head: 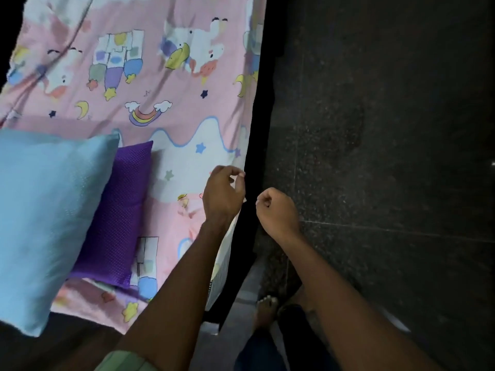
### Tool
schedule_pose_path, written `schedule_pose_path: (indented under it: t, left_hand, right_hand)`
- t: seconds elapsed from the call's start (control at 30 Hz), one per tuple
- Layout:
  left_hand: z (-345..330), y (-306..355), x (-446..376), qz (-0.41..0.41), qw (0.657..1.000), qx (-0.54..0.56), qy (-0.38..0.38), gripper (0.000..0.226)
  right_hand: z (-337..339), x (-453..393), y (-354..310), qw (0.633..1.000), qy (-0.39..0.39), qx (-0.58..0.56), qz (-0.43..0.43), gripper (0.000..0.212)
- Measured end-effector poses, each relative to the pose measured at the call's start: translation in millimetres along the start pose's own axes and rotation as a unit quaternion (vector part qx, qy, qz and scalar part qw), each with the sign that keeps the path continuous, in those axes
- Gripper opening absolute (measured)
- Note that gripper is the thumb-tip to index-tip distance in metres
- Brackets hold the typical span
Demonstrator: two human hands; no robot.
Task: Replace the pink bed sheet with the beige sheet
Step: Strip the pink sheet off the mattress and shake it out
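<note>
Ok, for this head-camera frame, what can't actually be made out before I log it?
- Beige sheet: nowhere in the head view, so its place is unknown.
- Left hand: fingers curled at the edge of the pink sheet; blur hides whether it pinches the cloth.
- Right hand: curled over the dark bed frame; nothing visibly held.
- Purple pillow: partly covered by the blue pillow.
- The bed's far end: cut off by the top edge.

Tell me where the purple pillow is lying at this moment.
In the head view, the purple pillow lies on the pink bed sheet at lower left, partly under the light blue pillow, left of the left hand.
</note>
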State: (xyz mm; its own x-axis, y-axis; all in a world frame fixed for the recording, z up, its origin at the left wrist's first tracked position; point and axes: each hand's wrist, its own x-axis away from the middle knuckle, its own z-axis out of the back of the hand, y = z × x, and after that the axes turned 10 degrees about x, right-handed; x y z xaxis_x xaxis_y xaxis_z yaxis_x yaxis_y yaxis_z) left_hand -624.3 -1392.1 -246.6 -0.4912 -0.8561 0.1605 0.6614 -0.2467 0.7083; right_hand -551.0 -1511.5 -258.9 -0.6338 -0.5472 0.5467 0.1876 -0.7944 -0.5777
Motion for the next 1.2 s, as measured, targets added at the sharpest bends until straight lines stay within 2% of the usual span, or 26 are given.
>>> schedule_pose_path:
  t: [0.3, 0.5, 0.63, 0.77, 0.93, 1.2]
  left_hand:
    - [5, 18, -117, 0.040, 0.997, 0.044, 0.057, 0.013]
    - [-12, 37, -215, 0.075, 0.989, 0.089, 0.088, 0.013]
    - [-29, 70, -288, 0.069, 0.992, 0.093, 0.054, 0.014]
    - [-35, 105, -359, 0.050, 0.994, 0.092, 0.039, 0.016]
    - [-53, 154, -438, 0.055, 0.995, 0.074, 0.036, 0.010]
    - [-100, 229, -622, 0.070, 0.991, 0.103, 0.046, 0.013]
  right_hand:
    - [21, -125, -107, 0.998, -0.043, 0.000, 0.052, 0.012]
    - [59, -240, -161, 0.999, -0.030, -0.003, 0.014, 0.014]
    - [103, -314, -193, 1.000, 0.015, 0.004, 0.005, 0.013]
    - [144, -378, -221, 1.000, 0.017, 0.005, -0.005, 0.010]
    - [202, -466, -261, 1.000, -0.006, 0.017, -0.011, 0.016]
    - [284, -615, -307, 0.999, -0.027, 0.036, 0.019, 0.014]
